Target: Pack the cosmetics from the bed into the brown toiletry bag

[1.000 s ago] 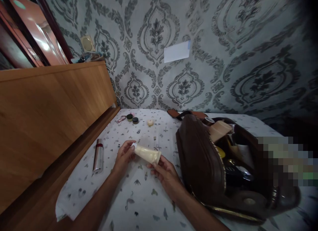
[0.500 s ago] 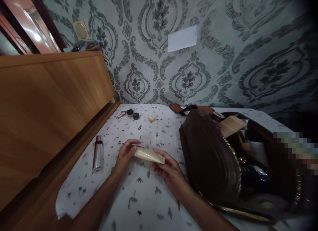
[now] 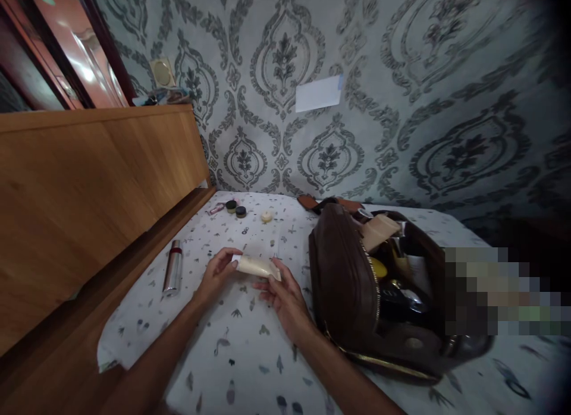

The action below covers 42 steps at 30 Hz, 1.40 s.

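Observation:
A pale cream squeeze tube (image 3: 257, 267) lies level between my two hands, above the patterned white sheet (image 3: 236, 343). My left hand (image 3: 218, 271) is closed on its white cap end. At the flat crimped end, my right hand (image 3: 284, 296) grips with thumb and fingers, its lower fingers partly spread beneath. Print on the tube is too small to read. Right of my hands stands a dark brown leather bag (image 3: 339, 266), unzipped, with several items inside, among them a tan packet (image 3: 379, 230) and a yellow round thing (image 3: 378, 268).
A silver flask-like cylinder (image 3: 173, 271) with a red band lies at the left. Toward the wall are two dark-lidded small jars (image 3: 231, 206), a cream-coloured small round container (image 3: 266, 217) and a pink tube (image 3: 216, 209). A wooden headboard-like panel (image 3: 98, 183) borders the left side.
The view has shifted, so the bag appears further left and more of it shows. The tube has turned slightly in my hands, which both still hold it.

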Tool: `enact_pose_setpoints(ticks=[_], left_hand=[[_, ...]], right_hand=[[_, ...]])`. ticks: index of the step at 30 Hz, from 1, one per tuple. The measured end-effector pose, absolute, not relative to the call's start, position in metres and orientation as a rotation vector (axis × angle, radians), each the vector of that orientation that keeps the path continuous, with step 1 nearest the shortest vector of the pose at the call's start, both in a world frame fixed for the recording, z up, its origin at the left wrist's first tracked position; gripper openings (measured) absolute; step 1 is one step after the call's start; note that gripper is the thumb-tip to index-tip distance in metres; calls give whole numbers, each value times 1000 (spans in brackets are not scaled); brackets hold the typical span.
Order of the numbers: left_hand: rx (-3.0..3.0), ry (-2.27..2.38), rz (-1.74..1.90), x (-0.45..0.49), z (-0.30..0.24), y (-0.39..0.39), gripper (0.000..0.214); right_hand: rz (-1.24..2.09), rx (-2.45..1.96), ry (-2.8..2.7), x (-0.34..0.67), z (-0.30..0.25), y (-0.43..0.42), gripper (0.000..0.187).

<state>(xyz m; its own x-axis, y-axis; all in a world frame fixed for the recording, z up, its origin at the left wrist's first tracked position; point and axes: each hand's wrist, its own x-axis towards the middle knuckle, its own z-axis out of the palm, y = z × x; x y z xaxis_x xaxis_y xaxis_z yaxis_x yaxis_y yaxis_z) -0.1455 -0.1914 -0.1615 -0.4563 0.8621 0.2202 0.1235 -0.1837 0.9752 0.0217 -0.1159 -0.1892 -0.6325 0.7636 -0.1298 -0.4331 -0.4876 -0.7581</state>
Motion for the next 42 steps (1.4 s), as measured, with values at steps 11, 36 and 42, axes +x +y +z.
enact_pose_setpoints(ticks=[11, 36, 42], left_hand=[[873, 1516, 1867, -144, -165, -189, 43], [1486, 1902, 1610, -90, -51, -165, 45], [1646, 1662, 1849, -47, -11, -144, 35]], right_hand=[[2119, -501, -946, 19, -193, -119, 59], [2247, -512, -732, 6, -198, -110, 71], [2257, -482, -778, 7, -202, -110, 66]])
